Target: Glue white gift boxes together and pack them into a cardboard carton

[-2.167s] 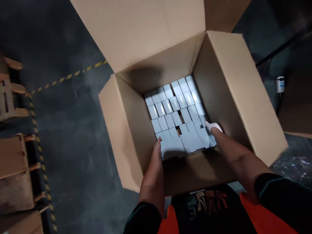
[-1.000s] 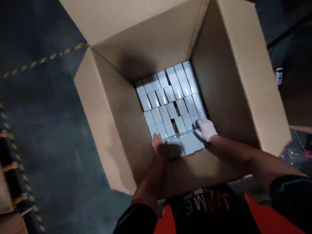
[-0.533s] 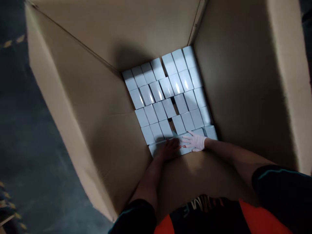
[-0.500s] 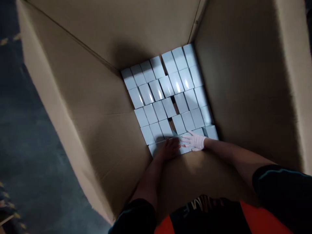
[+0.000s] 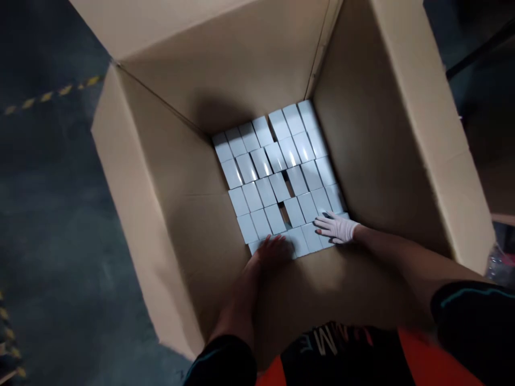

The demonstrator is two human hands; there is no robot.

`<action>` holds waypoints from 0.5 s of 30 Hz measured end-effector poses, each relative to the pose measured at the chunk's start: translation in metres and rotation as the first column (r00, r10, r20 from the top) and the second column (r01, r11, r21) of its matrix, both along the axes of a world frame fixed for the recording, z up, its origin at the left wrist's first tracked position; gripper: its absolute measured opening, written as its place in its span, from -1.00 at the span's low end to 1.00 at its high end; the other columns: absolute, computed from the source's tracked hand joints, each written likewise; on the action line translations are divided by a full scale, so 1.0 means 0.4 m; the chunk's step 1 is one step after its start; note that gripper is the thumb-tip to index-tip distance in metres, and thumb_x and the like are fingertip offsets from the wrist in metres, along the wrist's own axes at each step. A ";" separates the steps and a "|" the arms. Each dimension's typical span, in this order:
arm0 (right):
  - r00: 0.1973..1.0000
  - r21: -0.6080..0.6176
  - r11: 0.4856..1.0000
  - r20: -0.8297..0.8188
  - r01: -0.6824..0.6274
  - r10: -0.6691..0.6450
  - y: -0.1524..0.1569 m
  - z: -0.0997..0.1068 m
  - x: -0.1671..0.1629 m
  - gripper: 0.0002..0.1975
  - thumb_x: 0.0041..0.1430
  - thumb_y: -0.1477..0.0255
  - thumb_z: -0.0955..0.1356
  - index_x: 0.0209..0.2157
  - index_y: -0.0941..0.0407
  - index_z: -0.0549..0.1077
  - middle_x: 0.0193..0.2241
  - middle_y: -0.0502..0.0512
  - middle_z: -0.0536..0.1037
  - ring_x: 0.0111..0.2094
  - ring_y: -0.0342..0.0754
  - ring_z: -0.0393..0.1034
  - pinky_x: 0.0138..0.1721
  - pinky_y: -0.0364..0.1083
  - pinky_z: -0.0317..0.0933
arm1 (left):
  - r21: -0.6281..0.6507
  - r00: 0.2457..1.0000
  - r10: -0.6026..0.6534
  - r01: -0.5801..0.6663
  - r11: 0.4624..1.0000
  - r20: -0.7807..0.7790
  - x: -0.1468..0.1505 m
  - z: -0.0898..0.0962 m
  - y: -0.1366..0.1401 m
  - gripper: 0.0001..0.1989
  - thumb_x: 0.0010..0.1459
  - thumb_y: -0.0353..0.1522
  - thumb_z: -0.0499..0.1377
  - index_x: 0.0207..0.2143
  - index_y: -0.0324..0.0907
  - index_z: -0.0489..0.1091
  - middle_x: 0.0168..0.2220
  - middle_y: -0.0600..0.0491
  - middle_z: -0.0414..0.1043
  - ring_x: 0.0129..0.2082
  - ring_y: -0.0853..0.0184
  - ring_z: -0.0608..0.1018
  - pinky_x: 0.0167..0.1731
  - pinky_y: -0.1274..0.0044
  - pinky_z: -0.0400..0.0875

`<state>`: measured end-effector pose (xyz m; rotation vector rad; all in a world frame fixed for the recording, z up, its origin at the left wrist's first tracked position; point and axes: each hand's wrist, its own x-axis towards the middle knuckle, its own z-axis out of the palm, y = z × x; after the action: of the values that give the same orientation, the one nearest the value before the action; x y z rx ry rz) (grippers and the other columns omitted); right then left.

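Note:
Rows of small white boxes (image 5: 276, 156) cover the bottom of a large, deep cardboard box (image 5: 177, 206). My bare left hand (image 5: 273, 250) lies on the near row toward its left end, fingers spread, partly in shadow. In a white glove with bare fingertips, my right hand (image 5: 335, 227) rests flat on the right part of that row, fingers apart. Neither hand grips anything. Narrow gaps show between some boxes in the middle rows, with brown cardboard visible beneath.
High cardboard walls surround the white boxes, with a flap (image 5: 153, 21) folded outward at the far side. Grey floor (image 5: 84, 214) with a yellow and black marking line (image 5: 46, 97) lies to the left. A clear plastic item (image 5: 499, 264) is at the right edge.
My right hand has slid to the right along the near row, away from my left hand. My left hand has shifted slightly left. The view has drawn back, showing more of the carton's rim.

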<state>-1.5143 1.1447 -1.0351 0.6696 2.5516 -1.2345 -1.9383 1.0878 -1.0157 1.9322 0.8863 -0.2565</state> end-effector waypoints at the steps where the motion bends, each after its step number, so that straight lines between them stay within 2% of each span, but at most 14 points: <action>1: 1.000 0.014 1.000 0.026 -0.003 0.002 0.004 -0.016 0.009 -0.17 0.17 0.36 0.47 0.47 0.26 0.44 0.57 0.62 0.19 0.60 0.52 0.02 0.52 0.64 -0.41 | -0.002 1.000 -0.004 0.004 1.000 0.003 -0.009 -0.012 0.001 -0.46 0.28 -0.37 0.37 0.31 -0.07 0.59 0.55 -0.23 0.34 0.60 -0.18 0.30 0.58 -0.18 -0.06; 4: 0.997 0.051 0.998 0.062 -0.046 0.043 0.005 -0.072 0.005 -0.13 0.19 0.31 0.48 0.50 0.28 0.39 0.57 0.65 0.18 0.61 0.54 -0.03 0.52 0.64 -0.37 | -0.008 1.000 -0.009 0.009 1.000 0.016 -0.029 -0.056 -0.005 -0.35 0.21 -0.33 0.45 0.36 -0.01 0.56 0.58 -0.20 0.27 0.61 -0.25 0.25 0.60 -0.19 -0.10; 6: 0.996 0.065 0.995 0.053 -0.070 0.067 0.003 -0.103 -0.006 -0.14 0.20 0.31 0.47 0.51 0.24 0.39 0.57 0.61 0.18 0.62 0.53 -0.04 0.53 0.64 -0.35 | -0.013 1.000 -0.012 0.012 1.000 0.018 -0.038 -0.080 -0.013 -0.34 0.23 -0.31 0.42 0.39 0.03 0.54 0.61 -0.17 0.23 0.63 -0.27 0.22 0.60 -0.20 -0.11; 9: 0.996 0.051 0.996 0.069 -0.066 0.063 0.004 -0.113 -0.024 -0.14 0.16 0.36 0.47 0.50 0.24 0.41 0.58 0.60 0.17 0.62 0.56 -0.04 0.52 0.67 -0.34 | -0.025 0.999 -0.044 0.044 0.999 -0.007 -0.039 -0.090 -0.014 -0.31 0.28 -0.31 0.39 0.45 0.04 0.48 0.64 -0.14 0.14 0.66 -0.20 0.15 0.63 -0.14 -0.18; 11: 0.991 0.025 0.999 0.130 -0.025 0.022 -0.001 -0.077 -0.050 -0.09 0.09 0.42 0.48 0.50 0.26 0.40 0.59 0.62 0.15 0.62 0.57 -0.04 0.53 0.65 -0.35 | -0.043 0.995 -0.084 0.081 0.996 -0.061 -0.022 -0.072 -0.001 -0.27 0.29 -0.33 0.38 0.49 0.02 0.43 0.67 -0.15 0.03 0.69 -0.15 0.06 0.64 -0.12 -0.27; 12: 0.982 0.002 1.000 0.185 0.022 -0.022 -0.007 -0.042 -0.068 -0.06 0.05 0.45 0.49 0.50 0.28 0.40 0.59 0.63 0.12 0.63 0.57 -0.06 0.55 0.63 -0.35 | -0.057 0.990 -0.102 0.096 0.994 -0.101 -0.005 -0.051 0.009 -0.26 0.30 -0.35 0.37 0.51 0.00 0.41 0.68 -0.16 -0.02 0.70 -0.14 0.01 0.64 -0.12 -0.30; 14: 0.939 -0.040 0.987 0.318 0.153 -0.132 -0.021 0.056 -0.114 -0.09 0.01 0.46 0.51 0.44 0.34 0.46 0.58 0.70 0.12 0.62 0.62 -0.06 0.55 0.62 -0.27 | -0.081 0.975 -0.119 0.105 0.991 -0.190 0.040 0.017 0.034 -0.25 0.31 -0.38 0.33 0.53 -0.05 0.38 0.69 -0.21 -0.09 0.71 -0.12 -0.03 0.64 -0.14 -0.28; 15: 0.907 -0.065 0.971 0.377 0.228 -0.188 -0.024 0.116 -0.141 -0.17 0.04 0.44 0.52 0.38 0.36 0.52 0.54 0.74 0.17 0.60 0.66 -0.02 0.53 0.62 -0.16 | -0.086 0.966 -0.112 0.094 0.992 -0.232 0.068 0.066 0.046 -0.24 0.31 -0.39 0.33 0.54 -0.09 0.36 0.68 -0.26 -0.10 0.71 -0.14 -0.02 0.63 -0.16 -0.23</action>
<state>-1.5705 1.1350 -0.9886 1.0613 2.1330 -1.1672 -1.9112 1.1063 -0.9894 1.9063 0.9166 -0.5841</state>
